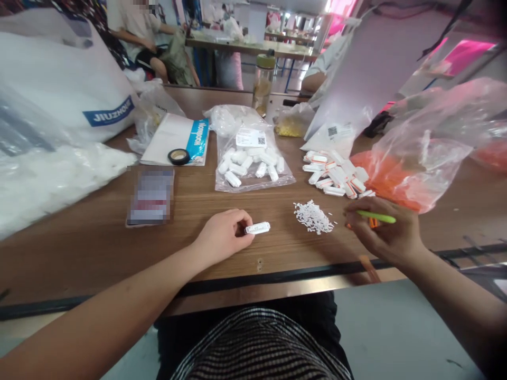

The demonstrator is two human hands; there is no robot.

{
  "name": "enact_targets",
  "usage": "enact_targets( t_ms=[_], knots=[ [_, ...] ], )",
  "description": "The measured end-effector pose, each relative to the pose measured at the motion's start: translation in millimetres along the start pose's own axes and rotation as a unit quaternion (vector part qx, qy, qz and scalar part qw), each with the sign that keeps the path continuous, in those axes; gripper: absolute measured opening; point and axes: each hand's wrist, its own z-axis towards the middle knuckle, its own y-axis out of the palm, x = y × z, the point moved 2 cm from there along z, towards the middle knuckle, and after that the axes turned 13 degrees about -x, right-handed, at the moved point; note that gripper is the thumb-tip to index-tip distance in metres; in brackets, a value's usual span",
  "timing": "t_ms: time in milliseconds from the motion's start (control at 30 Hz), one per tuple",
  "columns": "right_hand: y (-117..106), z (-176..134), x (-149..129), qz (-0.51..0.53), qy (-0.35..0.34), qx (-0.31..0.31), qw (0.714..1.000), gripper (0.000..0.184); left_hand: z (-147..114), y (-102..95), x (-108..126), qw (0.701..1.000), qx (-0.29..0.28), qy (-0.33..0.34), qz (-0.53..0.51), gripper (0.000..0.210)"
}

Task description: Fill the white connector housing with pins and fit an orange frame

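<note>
My left hand (225, 232), on the wooden table, pinches a small white plastic housing (258, 228) between thumb and fingers. It is slim, and its near side looks ridged or slotted. My right hand (390, 232) is closed on a slim bright green tool (378, 216) whose tip I cannot make out. Small orange pieces (372, 222) show partly under that hand. Between my hands lies a loose heap of tiny white pieces (313, 217). Beyond it is a pile of white housings (336, 174), some with orange strips.
A clear bag of white housings (249, 158) lies at the middle back. Right of it stands a bag of orange parts (412, 163). On the left are a phone (150, 198), a tape roll (179, 156) on a notebook (158, 140), and large white bags (59, 68). A bottle (262, 84) stands behind.
</note>
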Motion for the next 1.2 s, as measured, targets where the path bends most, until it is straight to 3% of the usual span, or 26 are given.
enact_targets(
  t_ms=[100,167,267,433,1200],
  knots=[
    [23.3,31.6,-33.9,0.268,0.078,-0.019,0.960,0.020,0.1,0.8,-1.7,1.000,0.007,-0.001,-0.001,0.011],
    [47.4,52.9,-51.9,0.363,0.106,-0.069,0.923,0.022,-0.4,1.5,-2.9,1.000,0.006,-0.001,-0.007,0.012],
    [80.6,71.0,-64.0,0.421,0.150,-0.105,0.888,0.027,-1.5,1.4,-2.5,1.000,0.004,0.010,-0.013,0.012],
    [104.6,66.4,-64.4,0.448,0.214,-0.073,0.865,0.052,-2.4,-0.7,1.1,1.000,0.011,0.019,-0.012,0.010],
    [110.6,65.9,-65.3,0.422,0.213,-0.072,0.878,0.047,-1.9,-2.2,2.1,1.000,0.006,0.017,-0.018,0.008]
  ],
)
